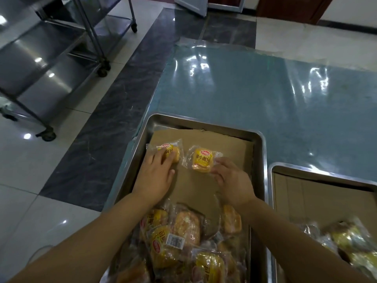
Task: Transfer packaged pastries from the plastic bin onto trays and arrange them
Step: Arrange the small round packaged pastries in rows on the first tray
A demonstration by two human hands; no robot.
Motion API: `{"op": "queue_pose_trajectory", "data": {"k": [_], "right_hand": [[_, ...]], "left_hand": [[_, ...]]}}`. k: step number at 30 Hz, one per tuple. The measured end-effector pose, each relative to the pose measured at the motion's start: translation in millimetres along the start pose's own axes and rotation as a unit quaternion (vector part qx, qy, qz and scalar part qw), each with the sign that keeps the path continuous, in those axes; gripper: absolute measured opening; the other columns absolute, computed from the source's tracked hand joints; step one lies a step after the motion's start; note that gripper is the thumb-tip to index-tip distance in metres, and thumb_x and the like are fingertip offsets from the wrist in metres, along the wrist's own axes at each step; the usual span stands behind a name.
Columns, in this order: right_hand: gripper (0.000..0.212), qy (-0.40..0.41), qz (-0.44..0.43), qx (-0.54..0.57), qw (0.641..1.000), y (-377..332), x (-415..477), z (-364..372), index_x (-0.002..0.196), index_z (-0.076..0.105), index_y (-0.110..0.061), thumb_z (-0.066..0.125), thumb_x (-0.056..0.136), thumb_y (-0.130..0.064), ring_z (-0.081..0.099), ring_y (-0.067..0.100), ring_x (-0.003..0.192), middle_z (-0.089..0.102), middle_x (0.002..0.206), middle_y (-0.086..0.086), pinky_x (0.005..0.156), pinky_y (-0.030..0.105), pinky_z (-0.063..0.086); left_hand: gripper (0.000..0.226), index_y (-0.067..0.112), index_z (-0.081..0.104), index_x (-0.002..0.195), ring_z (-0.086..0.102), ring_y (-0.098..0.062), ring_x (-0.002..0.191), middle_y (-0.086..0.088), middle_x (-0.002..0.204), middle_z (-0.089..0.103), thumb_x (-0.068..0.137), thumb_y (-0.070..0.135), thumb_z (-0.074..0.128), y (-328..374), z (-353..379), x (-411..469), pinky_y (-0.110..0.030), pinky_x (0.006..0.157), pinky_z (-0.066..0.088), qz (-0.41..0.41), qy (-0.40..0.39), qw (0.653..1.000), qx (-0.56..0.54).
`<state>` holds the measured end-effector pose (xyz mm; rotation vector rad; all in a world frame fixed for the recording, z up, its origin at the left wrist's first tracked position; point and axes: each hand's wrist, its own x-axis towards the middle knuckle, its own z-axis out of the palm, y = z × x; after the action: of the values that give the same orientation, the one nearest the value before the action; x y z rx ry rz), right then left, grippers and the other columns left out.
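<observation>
A steel tray (262, 144) lined with brown cardboard (230, 148) sits at the table's near left. Two yellow packaged pastries lie side by side on the cardboard. My left hand (155, 176) rests flat on the left pastry (172, 153), fingers over its near half. My right hand (232, 180) pinches the wrapper edge of the right pastry (201, 160) at its lower right corner. A heap of several more packaged pastries (179, 237) fills the tray's near end, between my forearms. No plastic bin is in view.
A second cardboard-lined steel tray (306, 170) stands to the right with a few wrapped pastries (350, 242) at its near end. The blue table (255, 94) is covered in clear film. Wheeled steel racks (61, 64) stand on the tiled floor at left.
</observation>
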<state>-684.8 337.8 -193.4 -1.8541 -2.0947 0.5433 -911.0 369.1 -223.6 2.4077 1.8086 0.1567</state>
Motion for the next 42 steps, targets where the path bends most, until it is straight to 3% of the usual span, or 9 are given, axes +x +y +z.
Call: {"op": "queue_pose_trajectory", "data": {"k": [6,9,13,17,21,25,30,35,42], "right_hand": [[0.028,0.072,-0.008,-0.048,0.996,-0.2,-0.3,13.0,0.104,0.071,-0.018,0.064,0.082,-0.003,0.055,0.026,0.111,0.064,0.119,0.004,0.090,0.036,0.047],[0.037,0.048,-0.058,-0.074,0.994,-4.6,4.7,18.6,0.110,0.069,-0.018,0.070,0.076,-0.003,0.056,0.029,0.111,0.062,0.121,0.007,0.090,0.042,0.050],[0.050,-0.037,-0.069,-0.124,0.989,-6.4,19.3,29.1,0.134,0.050,-0.024,0.061,0.087,-0.015,0.039,0.027,0.130,0.041,0.145,0.004,0.106,0.043,0.037],[0.055,-0.037,-0.047,-0.130,0.990,-7.9,40.6,36.5,0.142,0.037,-0.025,0.056,0.090,-0.020,0.024,0.028,0.139,0.028,0.153,0.004,0.113,0.043,0.028],[0.057,-0.030,-0.037,-0.120,0.992,-8.7,52.2,41.6,0.143,0.035,-0.023,0.056,0.090,-0.020,0.019,0.028,0.142,0.024,0.154,0.004,0.115,0.045,0.024],[0.057,-0.025,-0.031,-0.103,0.994,-7.2,53.6,43.7,0.143,0.036,-0.023,0.055,0.089,-0.019,0.017,0.027,0.142,0.024,0.155,0.003,0.115,0.046,0.023],[0.058,-0.021,-0.031,-0.091,0.995,-5.0,53.7,46.4,0.142,0.036,-0.024,0.055,0.088,-0.018,0.017,0.025,0.142,0.024,0.154,0.002,0.114,0.044,0.020],[0.060,-0.040,-0.017,-0.072,0.996,-4.2,52.1,46.3,0.145,0.031,-0.027,0.054,0.090,-0.020,0.011,0.023,0.143,0.018,0.156,-0.003,0.116,0.043,0.016],[0.066,-0.054,-0.007,0.014,0.998,-1.0,48.7,23.4,0.145,0.030,-0.026,0.058,0.087,-0.012,0.014,0.017,0.143,0.017,0.156,-0.005,0.115,0.035,0.017]], "left_hand": [[0.061,0.031,0.012,0.147,0.001,-0.022,0.144,-0.001,0.156,0.011,0.095,0.034,0.042,-14.0,6.4,12.6,-0.038,0.110,0.016,0.007,-0.036,0.999,-0.035],[0.062,0.031,0.007,0.148,-0.003,-0.021,0.144,-0.002,0.157,0.005,0.096,0.035,0.040,-18.1,6.4,20.1,-0.038,0.111,0.015,0.013,-0.042,0.998,-0.035],[0.062,0.031,0.002,0.148,-0.007,-0.021,0.143,-0.001,0.158,0.000,0.097,0.037,0.037,-22.7,7.2,34.5,-0.036,0.111,0.008,0.019,-0.048,0.998,-0.036],[0.065,0.031,0.006,0.148,-0.005,-0.021,0.144,0.001,0.158,0.000,0.095,0.041,0.042,-25.6,8.5,47.0,-0.034,0.108,0.005,0.027,-0.043,0.997,-0.053],[0.066,0.029,0.011,0.148,-0.005,-0.021,0.144,0.001,0.157,0.002,0.092,0.047,0.041,-29.5,9.2,55.8,-0.034,0.109,0.002,0.034,-0.046,0.997,-0.057],[0.068,0.026,0.013,0.148,-0.012,-0.018,0.142,-0.003,0.158,-0.001,0.088,0.056,0.023,-28.9,9.4,61.6,-0.034,0.112,-0.009,0.055,-0.033,0.998,-0.022],[0.070,0.034,-0.015,0.144,-0.028,-0.022,0.138,-0.006,0.151,-0.026,0.085,0.063,0.007,-28.3,16.8,62.0,-0.036,0.109,-0.018,0.047,-0.063,0.997,0.018],[0.075,0.037,-0.036,0.134,-0.038,-0.024,0.132,-0.008,0.145,-0.039,0.089,0.064,0.018,-34.0,21.1,59.0,-0.039,0.109,-0.019,0.063,-0.093,0.993,0.036],[0.071,0.033,-0.024,0.141,-0.035,-0.025,0.134,-0.008,0.148,-0.034,0.090,0.062,0.017,-31.3,6.0,63.1,-0.041,0.110,-0.018,0.079,-0.105,0.990,0.050]]}}
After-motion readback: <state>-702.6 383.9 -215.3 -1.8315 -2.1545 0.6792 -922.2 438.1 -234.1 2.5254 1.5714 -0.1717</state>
